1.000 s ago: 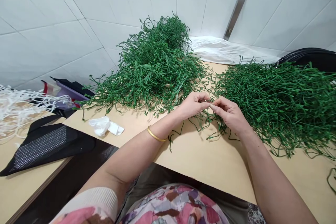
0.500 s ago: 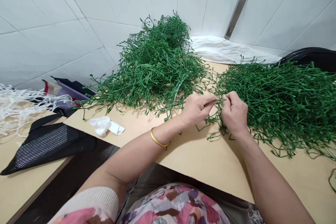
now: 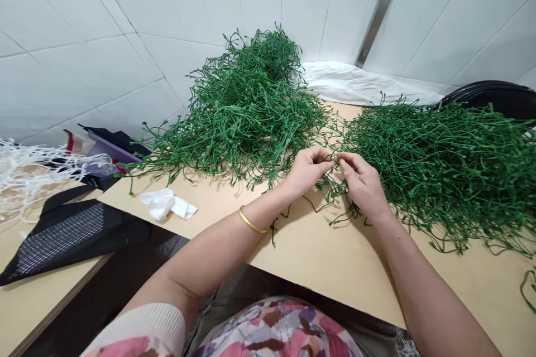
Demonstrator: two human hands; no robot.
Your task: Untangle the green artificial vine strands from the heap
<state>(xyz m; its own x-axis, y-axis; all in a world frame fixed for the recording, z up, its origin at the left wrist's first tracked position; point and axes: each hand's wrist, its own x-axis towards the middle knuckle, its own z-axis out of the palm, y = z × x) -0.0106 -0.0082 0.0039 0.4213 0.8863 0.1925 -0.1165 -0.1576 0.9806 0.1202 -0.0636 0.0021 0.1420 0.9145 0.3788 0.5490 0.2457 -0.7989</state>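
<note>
My left hand, with a gold bangle above the wrist, is closed in a pinch on a thin green cord. Fingertip to fingertip with it, my right hand pinches the same small stretch of cord, most of which the fingers hide. Loose green cords with knot-like ends trail on the table below the hands. Behind my left hand rises a tall tangled heap of green cords. A second, flatter heap of green cords spreads to the right of my right hand.
The wooden table meets a tiled wall. Crumpled white tissue lies left of my arm. A black mesh piece and white cords are farther left. White cloth and a black rounded object sit at the back.
Both hands have shifted slightly left, and the fingertips have come closer together. The right hand has gone from a fist to a fingertip pinch. The heaps look the same.
</note>
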